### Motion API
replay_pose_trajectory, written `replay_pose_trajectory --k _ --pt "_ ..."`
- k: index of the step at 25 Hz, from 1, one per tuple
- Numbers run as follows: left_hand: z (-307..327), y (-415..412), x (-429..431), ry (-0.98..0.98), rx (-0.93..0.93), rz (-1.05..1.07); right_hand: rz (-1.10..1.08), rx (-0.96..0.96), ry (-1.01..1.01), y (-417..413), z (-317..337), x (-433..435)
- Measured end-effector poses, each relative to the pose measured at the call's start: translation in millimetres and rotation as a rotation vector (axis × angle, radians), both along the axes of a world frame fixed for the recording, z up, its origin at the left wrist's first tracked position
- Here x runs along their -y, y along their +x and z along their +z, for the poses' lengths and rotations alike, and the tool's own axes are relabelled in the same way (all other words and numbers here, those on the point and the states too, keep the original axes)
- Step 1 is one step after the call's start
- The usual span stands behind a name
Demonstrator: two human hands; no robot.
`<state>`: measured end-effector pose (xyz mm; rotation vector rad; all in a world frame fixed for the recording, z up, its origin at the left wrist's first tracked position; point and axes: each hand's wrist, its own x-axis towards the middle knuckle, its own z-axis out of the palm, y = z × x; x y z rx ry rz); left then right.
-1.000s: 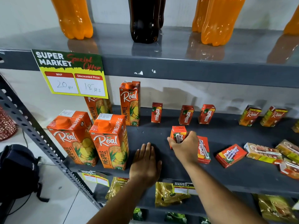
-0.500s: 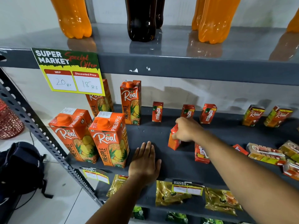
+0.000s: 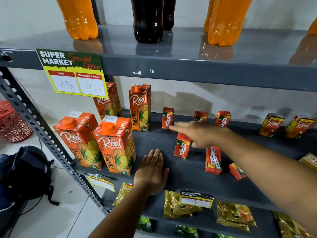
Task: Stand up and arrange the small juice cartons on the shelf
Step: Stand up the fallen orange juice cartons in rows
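Note:
A small red Maaza carton point(image 3: 182, 146) stands upright in the middle of the grey shelf point(image 3: 171, 182). My right hand point(image 3: 200, 133) hovers just above and behind it, fingers spread, holding nothing. My left hand point(image 3: 151, 172) lies flat on the shelf's front edge. Three small Maaza cartons stand in the back row point(image 3: 167, 118), point(image 3: 200, 115), point(image 3: 222, 118). Two more lie flat to the right of the standing one point(image 3: 213, 160), point(image 3: 237, 171). Two small Real cartons point(image 3: 271, 124), point(image 3: 300, 126) stand at the far right.
Tall Real pineapple cartons point(image 3: 116, 145) fill the shelf's left part. Soda bottles point(image 3: 147, 18) stand on the shelf above, its lip carrying a price sign point(image 3: 72, 73). Yellow packets point(image 3: 180, 205) lie on the lower shelf. A dark bag point(image 3: 25, 170) sits on the floor at left.
My right hand stood the small Maaza carton upright on the shelf, let go of it and opened above it. My left hand stayed flat on the shelf edge.

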<state>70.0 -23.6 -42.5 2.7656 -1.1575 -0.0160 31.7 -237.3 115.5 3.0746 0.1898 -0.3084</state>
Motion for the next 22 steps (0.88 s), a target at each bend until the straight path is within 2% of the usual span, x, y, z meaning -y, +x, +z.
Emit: replay_pose_trajectory --k 3,5,7,8,10,14,16,19,22 --pt "-0.8 1.2 0.0 0.005 0.014 -0.004 -0.408 0.145 0.327 -17.6 11.2 27.9" --pt "-1.5 0.9 -0.1 0.004 0.015 -0.001 -0.543 -0.017 0.399 -46.4 4.7 44.8" --pt "-2.0 1.1 0.2 0.01 0.012 0.005 -0.573 -0.168 0.339 -81.3 -15.0 46.4" --pt "-2.3 1.3 0.6 0.015 0.014 0.006 -0.59 -0.177 0.317 -95.5 -26.8 42.9" --pt "-2.2 1.0 1.5 0.023 0.021 0.007 -0.646 -0.084 0.339 -112.3 -48.5 34.1" --pt "-0.4 -0.8 1.1 0.016 0.025 0.019 -0.927 0.31 0.517 -122.4 -85.7 2.3" --pt "1.0 -1.6 1.6 0.022 0.021 0.022 -1.01 0.434 0.558 -119.1 -98.2 -8.6" --pt "2.4 -3.5 2.3 0.032 0.02 0.025 -1.059 0.457 0.457 -107.8 -106.2 -12.2" --pt "3.2 -3.8 1.9 0.035 0.016 0.027 -1.077 0.401 0.418 -103.6 -107.9 -7.5"
